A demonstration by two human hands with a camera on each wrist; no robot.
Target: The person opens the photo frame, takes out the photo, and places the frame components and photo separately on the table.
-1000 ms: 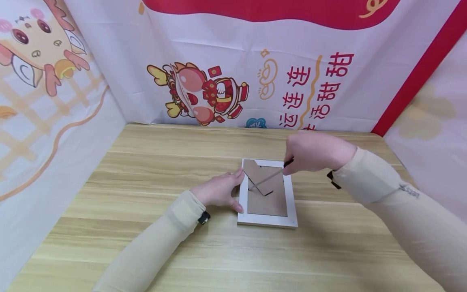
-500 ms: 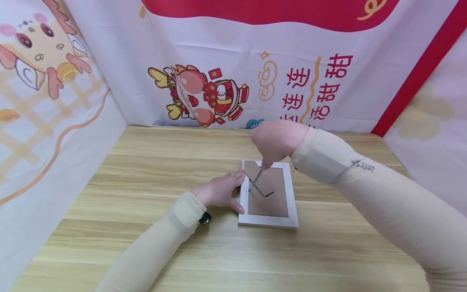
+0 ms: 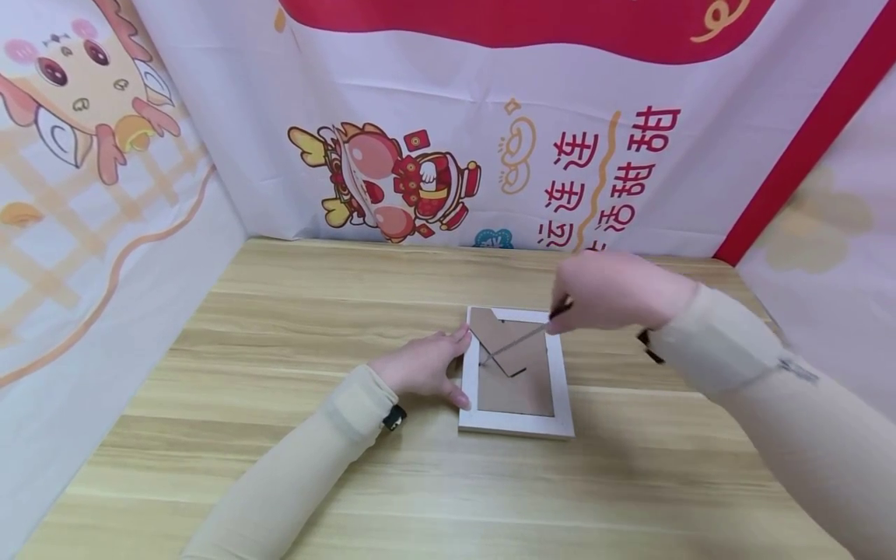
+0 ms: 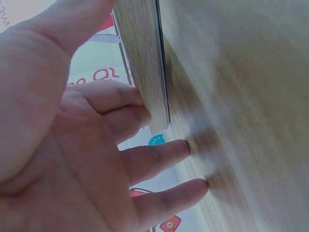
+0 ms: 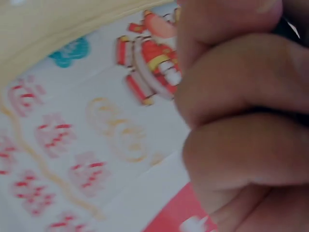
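A white picture frame [image 3: 518, 425] lies back side up on the table, its brown backing board [image 3: 521, 393] showing. My left hand [image 3: 423, 364] rests against the frame's left side, thumb and index finger spread along it. In the left wrist view, two fingertips touch the frame's wooden side [image 4: 143, 63], and the other two fingers extend past it near the tabletop. My right hand [image 3: 605, 289], fingers curled, grips the dark handle of a screwdriver [image 3: 518, 341]. Its thin metal shaft slants down to the left inner edge of the frame. A dark bent rod [image 3: 493, 359] crosses the board beneath the shaft.
The wood-grain table [image 3: 315, 311] runs back to a white cloth [image 3: 420, 78] printed with red figures and lettering. Another printed cloth [image 3: 175, 194] hangs along the left side.
My right hand swings left over the frame, then back right, with the screwdriver's tip staying by the left inner edge. My left hand and the frame stay about where they were.
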